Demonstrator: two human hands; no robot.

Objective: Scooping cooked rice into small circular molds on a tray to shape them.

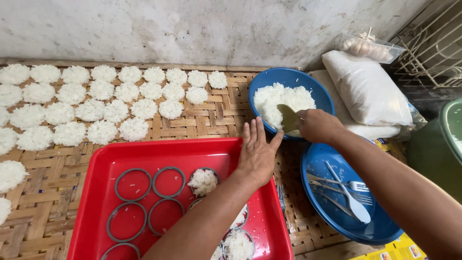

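Note:
My right hand (316, 125) grips a flat pale-green scoop (288, 118) and dips it into white cooked rice (281, 98) inside a blue bowl (293, 77). My left hand (257, 153) lies flat, fingers spread, on the far right rim of a red tray (101, 178), holding nothing. Inside the tray lie several grey rings (133, 184); one ring near my left wrist holds a mound of rice (202, 181), and more filled rings (238, 244) sit partly hidden under my left forearm.
Many round rice cakes (103, 108) lie in rows on a woven bamboo mat (211, 115) against a grey wall. A blue plate (337, 212) with forks and a white spoon (356, 207) lies at right. White sacks (365, 91) and a green container (450, 130) stand beyond.

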